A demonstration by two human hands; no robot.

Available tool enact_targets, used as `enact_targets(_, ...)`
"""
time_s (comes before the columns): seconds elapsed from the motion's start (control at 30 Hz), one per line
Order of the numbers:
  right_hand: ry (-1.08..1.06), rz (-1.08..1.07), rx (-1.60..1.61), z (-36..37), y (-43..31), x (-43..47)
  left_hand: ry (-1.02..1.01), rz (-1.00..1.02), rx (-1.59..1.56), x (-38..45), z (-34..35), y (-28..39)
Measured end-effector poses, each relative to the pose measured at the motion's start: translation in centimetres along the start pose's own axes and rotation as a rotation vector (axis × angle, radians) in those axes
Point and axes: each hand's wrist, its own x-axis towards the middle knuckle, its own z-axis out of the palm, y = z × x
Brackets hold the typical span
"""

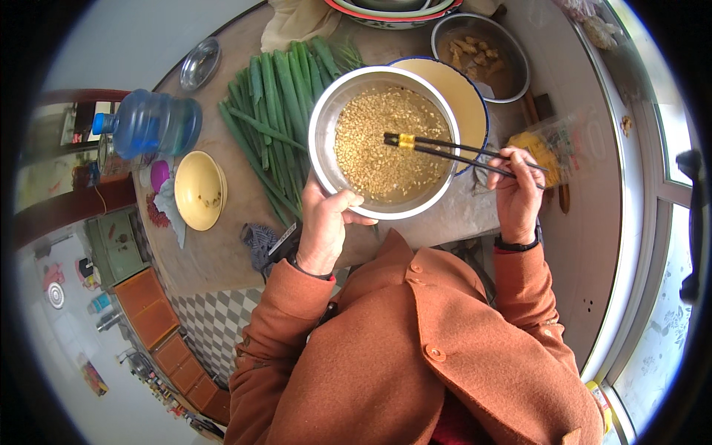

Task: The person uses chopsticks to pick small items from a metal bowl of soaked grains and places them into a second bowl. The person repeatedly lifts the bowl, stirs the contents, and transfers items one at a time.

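Observation:
My left hand (328, 219) grips the near left rim of a stainless steel bowl (325, 139), its thumb over the edge. Minced pale yellow bits, perhaps garlic or ginger, sit in liquid (384, 150) inside it. In my right hand (517, 186) is a pair of black chopsticks (461, 152) with a yellow band near the far end. Their far ends are over the middle of the bowl; I cannot tell how deep they reach. Partly hidden behind the bowl is a cream enamel basin (470, 111) with a blue rim. Long green scallion stalks (272, 111) lie to its left.
A metal basin (523, 67) holds brownish chunks in liquid at the back right. Stacked basins (389, 22) stand at the far edge. On the table's left are a blue water jug (161, 123), a yellow bowl (194, 189) and a steel dish (200, 64). A window (656, 311) is at right.

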Motion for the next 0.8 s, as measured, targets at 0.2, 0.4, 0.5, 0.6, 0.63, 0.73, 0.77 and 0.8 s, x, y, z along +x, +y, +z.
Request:
enact_targets(0.2,0.157,-0.502,-0.313,2.4,-3.3,1.4,0.022,-0.030,-0.031,-0.3,-0.4,-0.2)
enact_targets(0.4,-0.321,-0.676,-1.214,5.6,-1.1,2.4,0.069,-0.047,-0.039,-0.8,-0.9,-0.6)
enact_targets(0.5,-0.280,-0.734,-1.113,5.5,-0.9,1.7,0.077,-0.029,-0.030,-1.0,-1.3,-0.7)
enact_targets(0.6,-0.088,-0.657,-0.951,4.6,-1.7,1.2,0.066,-0.037,-0.041,-1.0,-1.4,-0.8)
enact_targets(0.63,-0.058,-0.538,-0.767,4.4,-2.0,1.0,0.057,-0.037,-0.047,-1.0,-1.4,-0.8)
enact_targets(0.73,0.027,-0.344,-0.356,3.9,-2.4,0.8,0.061,-0.055,-0.051,-1.2,-1.5,-0.8)
enact_targets(0.77,0.019,-0.248,-0.209,3.8,-2.4,0.8,0.058,-0.057,-0.059,-1.2,-1.4,-0.8)
enact_targets(0.8,-0.002,-0.194,-0.204,3.8,-2.1,0.8,0.054,-0.059,-0.068,-1.2,-1.4,-0.8)
